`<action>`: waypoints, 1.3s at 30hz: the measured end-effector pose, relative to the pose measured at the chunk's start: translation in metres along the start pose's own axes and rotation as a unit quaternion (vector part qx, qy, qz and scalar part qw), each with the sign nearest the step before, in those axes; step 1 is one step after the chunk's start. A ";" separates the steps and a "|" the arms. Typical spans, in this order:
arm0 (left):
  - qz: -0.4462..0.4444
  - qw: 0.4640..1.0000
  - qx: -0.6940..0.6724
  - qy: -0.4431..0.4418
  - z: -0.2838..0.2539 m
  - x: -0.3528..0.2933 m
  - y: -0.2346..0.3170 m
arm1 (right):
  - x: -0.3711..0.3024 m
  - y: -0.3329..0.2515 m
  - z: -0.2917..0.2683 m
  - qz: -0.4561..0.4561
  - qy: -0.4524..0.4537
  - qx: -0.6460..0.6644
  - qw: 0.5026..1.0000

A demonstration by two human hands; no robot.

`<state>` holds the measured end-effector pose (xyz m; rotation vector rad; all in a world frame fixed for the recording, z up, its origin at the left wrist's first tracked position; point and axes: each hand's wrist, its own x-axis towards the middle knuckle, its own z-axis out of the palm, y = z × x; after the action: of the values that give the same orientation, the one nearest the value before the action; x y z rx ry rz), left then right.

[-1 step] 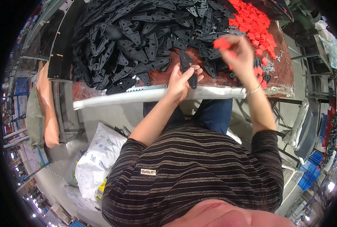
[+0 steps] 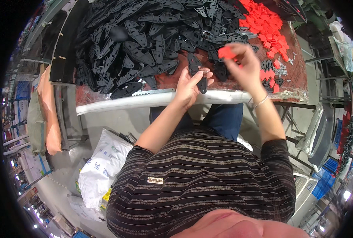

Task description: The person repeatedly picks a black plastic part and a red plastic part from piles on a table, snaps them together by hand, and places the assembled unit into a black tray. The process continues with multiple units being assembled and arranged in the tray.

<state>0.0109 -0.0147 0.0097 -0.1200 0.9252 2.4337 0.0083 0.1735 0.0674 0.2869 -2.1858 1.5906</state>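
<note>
A black, long plastic part with pointed ends [image 2: 194, 62] is in my left hand [image 2: 189, 86], which is closed on it with the thumb across its middle. Its lower end sticks out below my fingers, over the table's front edge. To the right and a little higher, my right hand [image 2: 244, 65] pinches a small red plastic piece [image 2: 226, 52]; this hand is blurred by motion. The two hands are apart. A large heap of similar black parts [image 2: 152, 43] lies just beyond my left hand, and a heap of red pieces [image 2: 263, 23] lies beyond my right.
The table [image 2: 293, 75] has a reddish top and a white padded front edge [image 2: 164, 99]. More black parts with red pieces [image 2: 268, 74] lie near the right front. A white sack [image 2: 105, 162] stands on the floor at left. A dark board [image 2: 63, 47] bounds the heap's left side.
My right hand has moved left and slightly down with the red piece, closer to my left hand. My left hand and its black part stay in place.
</note>
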 end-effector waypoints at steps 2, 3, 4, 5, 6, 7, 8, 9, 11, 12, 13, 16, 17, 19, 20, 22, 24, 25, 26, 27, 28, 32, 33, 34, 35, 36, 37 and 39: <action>-0.004 1.000 -0.026 0.002 0.010 -0.008 0.004 | -0.031 -0.007 0.024 0.010 0.020 0.008 1.000; 0.007 0.999 -0.032 -0.007 0.010 -0.010 0.004 | -0.042 -0.008 0.034 0.020 0.047 0.055 0.997; 0.019 0.999 -0.037 -0.016 0.010 -0.012 0.003 | -0.051 -0.014 0.039 0.031 0.052 0.041 0.997; 0.031 0.998 -0.041 -0.025 0.010 -0.015 0.005 | -0.057 -0.018 0.039 0.015 0.053 -0.025 0.998; 0.033 0.999 -0.029 -0.017 0.013 -0.018 0.009 | -0.062 -0.023 0.041 -0.002 0.062 -0.063 0.996; 0.039 0.999 -0.023 -0.012 0.013 -0.021 0.010 | -0.064 -0.026 0.043 -0.020 0.071 -0.101 0.992; 0.043 0.999 -0.019 -0.011 0.015 -0.022 0.010 | -0.065 -0.026 0.045 -0.034 0.085 -0.094 0.991; 0.047 0.999 -0.015 -0.010 0.016 -0.024 0.010 | -0.067 -0.024 0.048 -0.047 0.099 -0.088 0.990; 0.062 0.998 0.000 -0.011 0.020 -0.027 0.010 | -0.069 -0.022 0.052 -0.078 0.115 -0.106 0.985; 0.070 0.997 0.006 -0.011 0.022 -0.028 0.010 | -0.069 -0.021 0.053 -0.095 0.117 -0.131 0.980; 0.074 0.997 0.007 -0.012 0.023 -0.029 0.009 | -0.070 -0.021 0.052 -0.113 0.118 -0.155 0.974; 0.090 0.996 0.020 -0.011 0.023 -0.029 0.007 | -0.072 -0.025 0.052 -0.128 0.107 -0.203 0.965; 0.097 0.995 0.032 -0.011 0.021 -0.027 0.005 | -0.073 -0.026 0.052 -0.135 0.106 -0.214 0.962; 0.099 0.994 0.049 -0.008 0.021 -0.026 0.005 | -0.076 -0.023 0.056 -0.100 0.124 -0.176 0.971; 0.095 0.994 0.055 -0.006 0.023 -0.027 0.007 | -0.077 -0.022 0.057 -0.082 0.132 -0.157 0.975; 0.075 0.996 0.055 -0.010 0.025 -0.029 0.010 | -0.076 -0.023 0.055 -0.088 0.127 -0.167 0.974; 0.041 0.998 0.044 -0.025 0.025 -0.031 0.014 | -0.075 -0.026 0.053 -0.090 0.114 -0.167 0.975; 0.020 0.998 0.042 -0.035 0.022 -0.032 0.017 | -0.074 -0.029 0.051 -0.089 0.104 -0.161 0.977; 0.000 0.998 0.040 -0.046 0.019 -0.032 0.019 | -0.074 -0.030 0.050 -0.088 0.093 -0.155 0.980; -0.021 0.997 0.038 -0.056 0.018 -0.032 0.020 | -0.073 -0.029 0.048 -0.095 0.086 -0.154 0.980; -0.022 0.997 0.034 -0.061 0.019 -0.031 0.020 | -0.073 -0.028 0.047 -0.102 0.079 -0.153 0.980; -0.012 0.997 0.027 -0.078 0.021 -0.033 0.020 | -0.073 -0.023 0.046 -0.092 0.048 -0.150 0.983; -0.005 0.996 0.029 -0.082 0.021 -0.033 0.019 | -0.073 -0.024 0.046 -0.104 0.043 -0.152 0.982; 0.006 0.995 0.054 -0.088 0.018 -0.031 0.017 | -0.073 -0.026 0.045 -0.116 0.038 -0.154 0.980; 0.017 0.992 0.081 -0.094 0.014 -0.030 0.014 | -0.073 -0.029 0.045 -0.129 0.033 -0.156 0.979; 0.029 0.989 0.107 -0.100 0.011 -0.028 0.012 | -0.071 -0.034 0.042 -0.083 0.016 -0.113 0.990; 0.039 0.986 0.127 -0.099 0.008 -0.028 0.012 | -0.069 -0.042 0.038 -0.037 -0.001 -0.071 0.997; 0.057 0.980 0.163 -0.100 0.007 -0.028 0.015 | -0.068 -0.041 0.027 0.078 -0.042 0.110 0.990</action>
<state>0.0284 -0.0318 0.0312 0.2963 1.2493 2.3048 0.0794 0.1295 0.0647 0.2559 -2.1403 1.9440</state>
